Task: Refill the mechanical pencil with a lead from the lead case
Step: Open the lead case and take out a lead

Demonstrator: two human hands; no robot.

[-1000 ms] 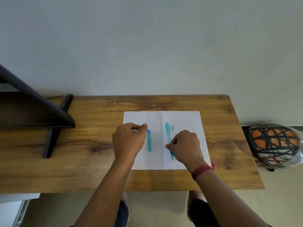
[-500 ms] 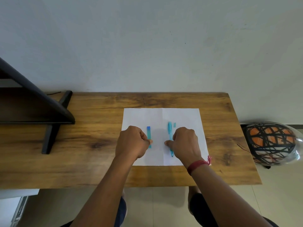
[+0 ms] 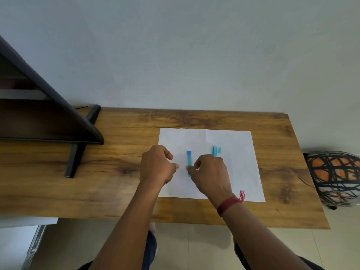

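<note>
Two hands flank the lead case (image 3: 189,158) on a sheet of paper (image 3: 239,172).
The case lies flat on the worktop's (image 3: 120,191) paper. The right hand (image 3: 211,173) has its fingertips at the case's near end. The left hand (image 3: 156,166), fingers curled, sits just left of the case. Whether either grip pinches anything cannot be told. The pencil (image 3: 214,150) lies right of the case, its near part hidden by the right hand.

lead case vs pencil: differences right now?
The lead case lies left of the fold in the paper, the pencil right of it. The lead case shows almost whole, with a darker blue far end; the pencil shows only its far end, the rest behind the right hand. Both are teal and lie on that paper.
</note>
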